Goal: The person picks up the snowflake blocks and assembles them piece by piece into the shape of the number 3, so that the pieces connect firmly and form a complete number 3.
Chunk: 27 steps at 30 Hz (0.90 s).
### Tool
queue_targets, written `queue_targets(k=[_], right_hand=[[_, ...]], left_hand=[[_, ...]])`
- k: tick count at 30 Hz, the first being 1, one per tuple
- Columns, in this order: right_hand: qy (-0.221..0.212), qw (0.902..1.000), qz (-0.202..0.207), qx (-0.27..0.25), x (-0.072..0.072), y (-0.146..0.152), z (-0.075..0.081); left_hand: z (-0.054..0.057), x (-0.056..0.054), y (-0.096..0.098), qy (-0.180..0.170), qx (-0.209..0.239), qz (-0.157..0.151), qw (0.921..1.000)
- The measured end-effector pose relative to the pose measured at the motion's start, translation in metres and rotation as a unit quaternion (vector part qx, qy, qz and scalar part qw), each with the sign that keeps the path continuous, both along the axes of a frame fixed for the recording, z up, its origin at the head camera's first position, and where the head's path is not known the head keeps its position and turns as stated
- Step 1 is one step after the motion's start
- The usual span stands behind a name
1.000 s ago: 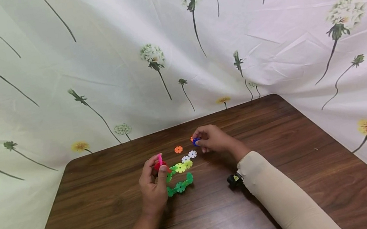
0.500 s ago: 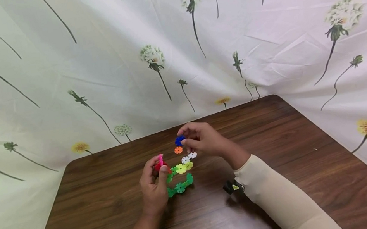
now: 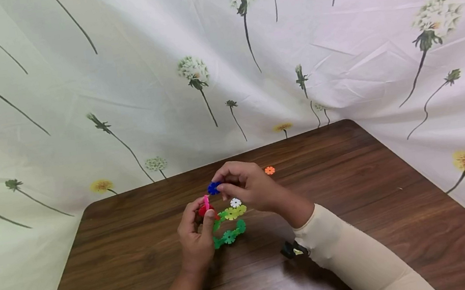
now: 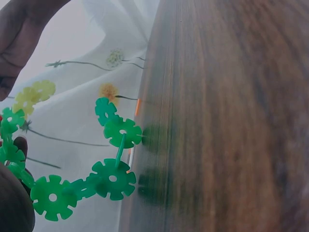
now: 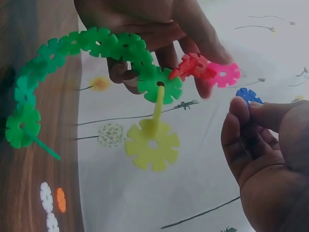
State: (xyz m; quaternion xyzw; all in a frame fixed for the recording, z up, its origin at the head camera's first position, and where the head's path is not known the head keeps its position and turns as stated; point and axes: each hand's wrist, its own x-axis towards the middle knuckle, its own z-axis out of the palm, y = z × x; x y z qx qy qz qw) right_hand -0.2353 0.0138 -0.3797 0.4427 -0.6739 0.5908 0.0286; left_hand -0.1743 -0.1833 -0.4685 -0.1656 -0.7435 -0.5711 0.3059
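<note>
My left hand (image 3: 195, 232) grips a chain of interlocking flower-shaped plastic discs. Its long run is green (image 5: 50, 53), with a yellow disc (image 5: 153, 145) branching off. At its upper end sit a red disc (image 5: 193, 66) and a pink disc (image 5: 224, 75). Between thumb and fingertips, my right hand (image 3: 252, 189) pinches a blue disc (image 5: 248, 95). In the right wrist view a small gap separates blue from pink. The left wrist view shows the green discs (image 4: 53, 197) hanging beside the tabletop, and the left fingers partly cover the chain.
An orange disc (image 3: 269, 170) lies on the brown wooden table (image 3: 378, 194) behind my right hand. A white disc (image 3: 235, 202) shows under that hand; a second one appears in the right wrist view. A flower-print cloth (image 3: 151, 77) hangs along the table's far edge.
My right hand has carried the blue disc leftward, close to the pink one. It uncovers one orange disc at right and now hides another. The left hand stays almost still.
</note>
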Motion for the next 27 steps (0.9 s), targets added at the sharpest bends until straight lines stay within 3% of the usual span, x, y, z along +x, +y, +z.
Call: queue_targets(k=[9,20,27], right_hand=[[0.022,0.9996,-0.003,-0.017,0.0032,-0.0041,-0.0037],[0.141,0.9895,-0.029,0.007,0.0046,-0.0048,-0.0039],[0.196,0.9797,-0.024,0.032,0.0061,-0.006,-0.0036]], left_hand=[[-0.0008,-0.0019,0.001,0.026,0.002,-0.013,0.9996],[0.0023,-0.0023,0.0032,0.058,0.011,-0.03,0.9978],[0.0035,-0.0016,0.0037,0.053,0.011,-0.03,0.9981]])
